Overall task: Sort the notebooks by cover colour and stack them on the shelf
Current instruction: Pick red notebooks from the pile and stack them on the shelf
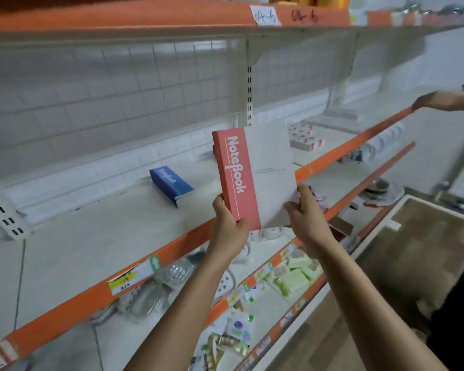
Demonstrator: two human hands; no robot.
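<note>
I hold a red-and-white notebook [255,175] upright above the front edge of the white shelf [113,236]. My left hand [229,223] grips its lower left corner by the red spine band, and my right hand [304,212] grips its lower right corner. A short stack of blue notebooks [171,184] lies flat on the shelf to the left and behind. Further right on the shelf lie several red-and-white notebooks [304,137], partly hidden by the held one.
An orange-edged upper shelf [172,20] hangs overhead. Lower shelves hold packaged goods [292,277] and glassware [156,290]. Another person's hand [434,101] reaches to the shelf edge at far right. A white-framed cabinet [402,210] stands lower right.
</note>
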